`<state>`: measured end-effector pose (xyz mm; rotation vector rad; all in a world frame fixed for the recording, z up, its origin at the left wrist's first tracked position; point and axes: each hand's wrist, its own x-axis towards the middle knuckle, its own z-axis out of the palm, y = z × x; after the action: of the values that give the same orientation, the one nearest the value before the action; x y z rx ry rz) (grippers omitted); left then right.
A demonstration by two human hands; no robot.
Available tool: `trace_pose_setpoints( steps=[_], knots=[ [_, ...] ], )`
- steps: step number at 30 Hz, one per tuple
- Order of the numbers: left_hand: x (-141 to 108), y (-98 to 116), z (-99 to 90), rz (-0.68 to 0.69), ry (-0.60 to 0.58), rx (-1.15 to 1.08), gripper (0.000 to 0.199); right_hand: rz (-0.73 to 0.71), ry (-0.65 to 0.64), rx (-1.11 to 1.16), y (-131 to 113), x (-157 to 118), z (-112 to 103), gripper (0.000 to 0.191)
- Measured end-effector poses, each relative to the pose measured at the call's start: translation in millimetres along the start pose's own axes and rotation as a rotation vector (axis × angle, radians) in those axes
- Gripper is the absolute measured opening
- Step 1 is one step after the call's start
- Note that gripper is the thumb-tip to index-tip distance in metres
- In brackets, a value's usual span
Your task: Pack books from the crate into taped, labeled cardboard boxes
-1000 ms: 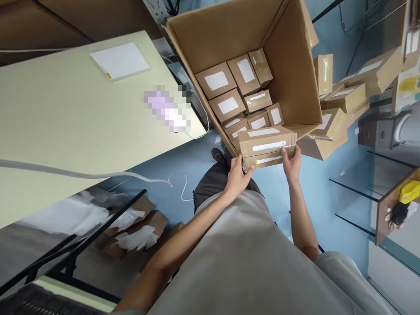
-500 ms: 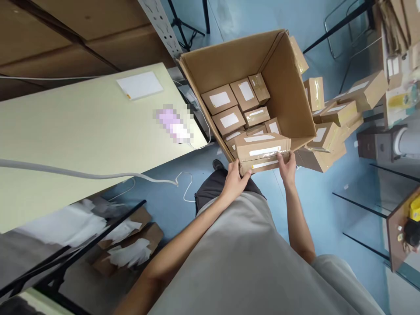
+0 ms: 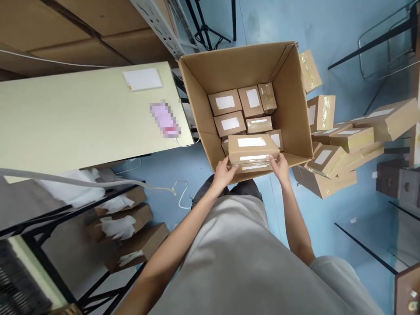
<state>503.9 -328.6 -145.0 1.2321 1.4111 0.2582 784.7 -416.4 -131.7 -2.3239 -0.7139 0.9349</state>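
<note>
My left hand [image 3: 224, 173] is closed on the near left end of two small brown cardboard boxes [image 3: 252, 151], which seem to lie one on the other. At their near right end my right hand [image 3: 280, 167] grips them too. White labels and shiny tape show on the sides facing me. Both are held at the near edge of a large open carton [image 3: 293, 109], over its inside. Several labelled small boxes [image 3: 229, 103] sit within the carton in rows. Those under the held pair are partly hidden.
A pale table [image 3: 82, 113] stands to the left, bearing a white sheet [image 3: 142, 79] and a blurred pink item [image 3: 165, 119]. Right of the carton, several small boxes [image 3: 323, 162] are piled. A white cable [image 3: 157, 187] hangs at the left. Metal shelving [image 3: 157, 26] rises behind.
Both hands have moved the held boxes slightly left, further over the carton's inside. The camera view has shifted and turned a little.
</note>
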Motion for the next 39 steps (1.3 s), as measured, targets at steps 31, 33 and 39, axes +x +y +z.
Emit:
trace_pose_setpoints(
  steps=[31,33,39],
  knots=[
    [-81.8,-2.7,-56.1,0.068,0.318,-0.399,0.054,-0.399,-0.327,0.234,-96.9,34.0,44.0,0.081],
    [-101.2,-16.5,-78.3,0.062,0.399,-0.498,0.055,-0.493,-0.423,0.212,-132.1,7.1,63.8,0.077],
    [-179.5,-57.4,-156.8,0.139,0.633,-0.736,0.047,-0.756,-0.72,0.117,-237.5,-111.6,145.7,0.064]
  ],
)
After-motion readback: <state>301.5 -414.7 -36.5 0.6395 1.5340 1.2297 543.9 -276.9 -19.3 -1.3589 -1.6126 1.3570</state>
